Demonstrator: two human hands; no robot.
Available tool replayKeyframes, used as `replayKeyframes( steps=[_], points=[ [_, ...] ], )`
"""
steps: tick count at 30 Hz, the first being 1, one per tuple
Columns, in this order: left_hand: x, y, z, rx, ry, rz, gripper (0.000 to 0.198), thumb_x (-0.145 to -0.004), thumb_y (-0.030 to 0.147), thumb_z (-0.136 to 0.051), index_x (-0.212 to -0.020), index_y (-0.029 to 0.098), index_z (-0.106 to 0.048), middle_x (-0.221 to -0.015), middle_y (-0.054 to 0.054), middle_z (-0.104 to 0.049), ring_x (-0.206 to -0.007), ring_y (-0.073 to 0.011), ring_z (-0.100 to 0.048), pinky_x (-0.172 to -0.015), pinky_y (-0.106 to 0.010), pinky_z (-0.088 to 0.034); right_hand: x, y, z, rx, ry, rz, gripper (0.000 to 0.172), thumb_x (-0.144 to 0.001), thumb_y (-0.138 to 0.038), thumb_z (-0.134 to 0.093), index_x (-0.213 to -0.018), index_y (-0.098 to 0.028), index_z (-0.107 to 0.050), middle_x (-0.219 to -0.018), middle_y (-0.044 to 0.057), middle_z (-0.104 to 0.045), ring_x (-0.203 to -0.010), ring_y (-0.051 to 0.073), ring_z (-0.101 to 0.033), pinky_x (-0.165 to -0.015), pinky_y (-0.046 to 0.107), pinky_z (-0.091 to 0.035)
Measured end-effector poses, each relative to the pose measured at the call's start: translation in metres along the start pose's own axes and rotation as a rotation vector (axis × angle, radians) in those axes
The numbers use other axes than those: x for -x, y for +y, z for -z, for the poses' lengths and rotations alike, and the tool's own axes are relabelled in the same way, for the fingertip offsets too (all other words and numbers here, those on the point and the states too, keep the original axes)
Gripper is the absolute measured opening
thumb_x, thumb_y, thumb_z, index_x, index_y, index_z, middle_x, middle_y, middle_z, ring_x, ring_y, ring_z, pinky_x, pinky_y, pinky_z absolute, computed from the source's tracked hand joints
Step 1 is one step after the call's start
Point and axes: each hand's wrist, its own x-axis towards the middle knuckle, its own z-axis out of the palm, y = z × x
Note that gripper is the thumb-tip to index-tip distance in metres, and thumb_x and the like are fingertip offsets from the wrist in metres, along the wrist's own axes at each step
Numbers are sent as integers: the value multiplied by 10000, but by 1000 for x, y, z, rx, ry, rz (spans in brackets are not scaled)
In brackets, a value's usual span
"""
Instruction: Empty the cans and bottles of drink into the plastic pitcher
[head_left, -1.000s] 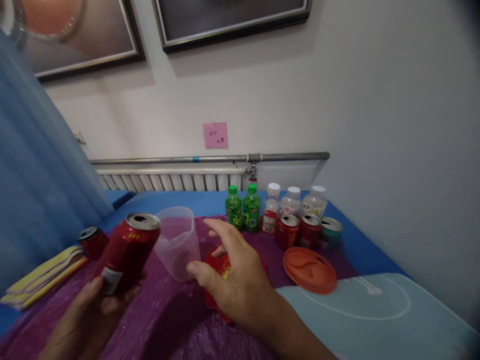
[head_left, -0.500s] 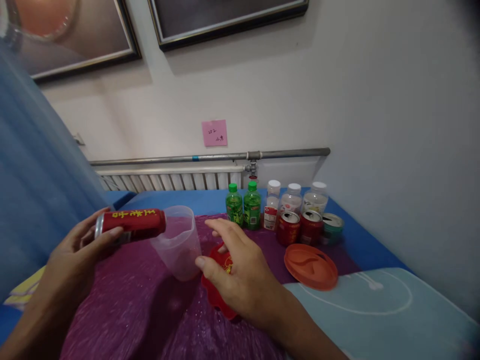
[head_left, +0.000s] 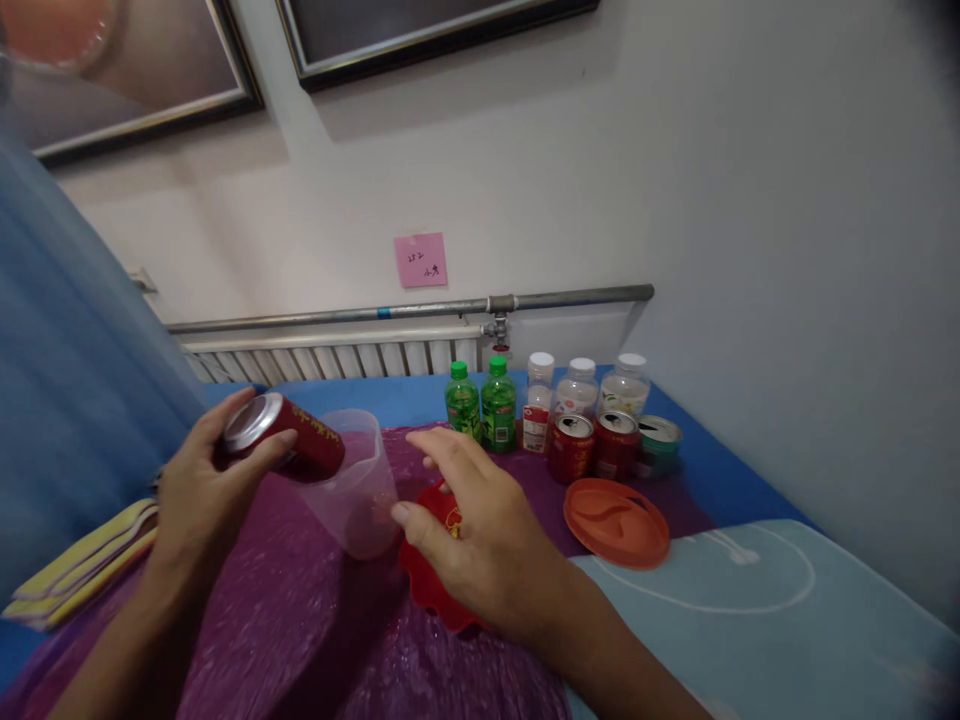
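My left hand [head_left: 214, 455] is wrapped round a red drink can [head_left: 311, 447], which tilts with its far end down over the rim of a translucent plastic pitcher [head_left: 356, 500]. The can's silver end faces up toward me; whether liquid comes out I cannot tell. To the right of the pitcher hangs my right hand [head_left: 480, 530], fingers apart and holding nothing. Below it, partly hidden, lies a red scalloped dish [head_left: 435, 580] with yellow markings. An orange lid [head_left: 616, 523] rests further right.
Two green bottles [head_left: 499, 410], several white-capped clear bottles [head_left: 577, 390], two red cans [head_left: 572, 448] and a teal can [head_left: 660, 445] stand at the back right. A folded yellow cloth [head_left: 82, 560] lies at left on the purple plastic sheet [head_left: 277, 600]. Behind is a radiator [head_left: 337, 360].
My left hand has turned the can from nearly level to steeply tilted, its lower end now over the pitcher. My right hand has stayed about where it was. The view has shifted slightly.
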Motion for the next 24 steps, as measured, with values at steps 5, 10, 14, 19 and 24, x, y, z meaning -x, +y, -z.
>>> replayKeyframes(
  steps=[5, 10, 14, 19, 24],
  points=[
    [5, 2, -22, -26, 30, 20, 779, -627, 541, -736, -1319, 196, -641, -1300, -116, -668, -1199, -368, -605, -1100, -540, -457, -1, 0, 2, 27, -4, 13, 442, -926, -207, -614, -1357, -216, -515, -1376, 111, -617, -1306, 251, -578, -1118, 473, -493],
    [9, -12, -35, -140, 28, -132, 763, -704, 592, -664, -1338, 173, -598, -1335, -160, -626, -1263, -379, -563, -1125, -537, -421, -2, 1, 3, 47, -12, 25, 428, -928, -190, -607, -1345, -173, -517, -1365, 135, -611, -1298, 250, -577, -1123, 466, -490],
    [14, -23, -41, -261, 4, -214, 769, -734, 634, -616, -1309, 123, -605, -1232, -198, -646, -1211, -395, -571, -1089, -547, -425, -2, 2, 4, 60, 2, 39, 416, -926, -182, -609, -1332, -172, -521, -1336, 126, -622, -1268, 244, -591, -1108, 453, -504],
    [17, -29, -46, -300, 8, -302, 683, -747, 596, -631, -1233, 116, -628, -1160, -199, -666, -1130, -390, -596, -1055, -556, -418, -2, 2, 4, 89, 21, 43, 386, -932, -193, -603, -1311, -183, -530, -1323, 125, -629, -1255, 254, -598, -1097, 468, -512],
    [17, -28, -46, -308, 7, -330, 624, -773, 590, -619, -1195, 131, -639, -1145, -196, -682, -1105, -389, -609, -1028, -558, -428, -2, 2, 4, 101, 13, 39, 383, -938, -201, -592, -1316, -194, -530, -1338, 122, -622, -1283, 259, -587, -1110, 473, -502]
  ],
)
